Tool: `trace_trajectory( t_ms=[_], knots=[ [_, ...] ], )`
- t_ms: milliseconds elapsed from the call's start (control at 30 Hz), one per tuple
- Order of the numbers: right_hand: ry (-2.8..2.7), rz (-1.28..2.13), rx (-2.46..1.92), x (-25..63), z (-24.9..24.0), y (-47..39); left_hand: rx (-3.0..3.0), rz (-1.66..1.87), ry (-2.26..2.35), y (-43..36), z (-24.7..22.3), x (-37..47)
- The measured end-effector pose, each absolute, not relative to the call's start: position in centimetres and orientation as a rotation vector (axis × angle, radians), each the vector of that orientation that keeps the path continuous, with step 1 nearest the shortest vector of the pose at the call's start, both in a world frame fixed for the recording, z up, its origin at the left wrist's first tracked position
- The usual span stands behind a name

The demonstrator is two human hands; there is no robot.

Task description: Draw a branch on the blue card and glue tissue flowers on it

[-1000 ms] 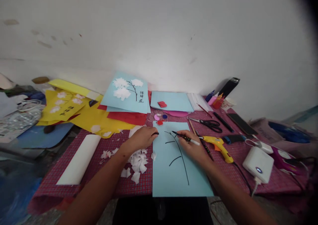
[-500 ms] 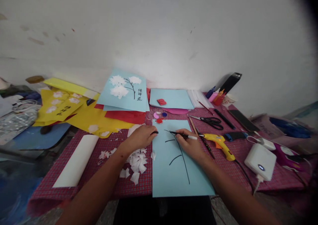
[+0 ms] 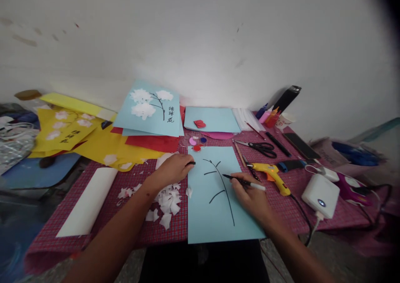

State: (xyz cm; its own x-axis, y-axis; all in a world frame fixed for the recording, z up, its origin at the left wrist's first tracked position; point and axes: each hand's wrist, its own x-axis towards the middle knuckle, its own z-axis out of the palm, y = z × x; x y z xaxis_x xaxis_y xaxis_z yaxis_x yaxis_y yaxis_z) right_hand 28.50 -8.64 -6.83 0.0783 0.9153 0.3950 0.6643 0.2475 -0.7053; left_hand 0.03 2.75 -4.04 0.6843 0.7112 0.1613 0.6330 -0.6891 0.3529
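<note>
My right hand (image 3: pixel 251 197) is closed around a black-and-white marker pen (image 3: pixel 245 182), its tip at or just above the light blue sheet (image 3: pixel 206 220). Thin black lines on that sheet form a long curved stem with several short branches. Between the fingers of my left hand (image 3: pixel 175 168), a small black pen cap (image 3: pixel 190 163) pokes out over the sheet's left edge. Torn white paper scraps (image 3: pixel 168 199) lie on the cloth below my left wrist. A finished-looking blue card (image 3: pixel 146 125) with white paper blossoms, a drawn branch and black characters leans at the back.
Black scissors (image 3: pixel 261 147), a yellow glue gun (image 3: pixel 271 175) and a white power bank (image 3: pixel 321 195) lie to the right. Paint bottles (image 3: pixel 268 117) stand at the back. At left are a white paper roll (image 3: pixel 89 204) and yellow sheets (image 3: pixel 103 143).
A short branch has appeared on the right of the stem near its top. My right hand with the marker has moved right and down. The view has shifted slightly.
</note>
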Motion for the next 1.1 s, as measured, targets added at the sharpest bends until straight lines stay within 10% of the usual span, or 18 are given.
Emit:
trace_trajectory(
  t_ms=[1100],
  knots=[
    [-1.607, 0.411, -1.491, 28.3, -7.07, -8.65, 2.614, 0.425, 1.047, 2.86, -4.06, 0.05]
  ],
)
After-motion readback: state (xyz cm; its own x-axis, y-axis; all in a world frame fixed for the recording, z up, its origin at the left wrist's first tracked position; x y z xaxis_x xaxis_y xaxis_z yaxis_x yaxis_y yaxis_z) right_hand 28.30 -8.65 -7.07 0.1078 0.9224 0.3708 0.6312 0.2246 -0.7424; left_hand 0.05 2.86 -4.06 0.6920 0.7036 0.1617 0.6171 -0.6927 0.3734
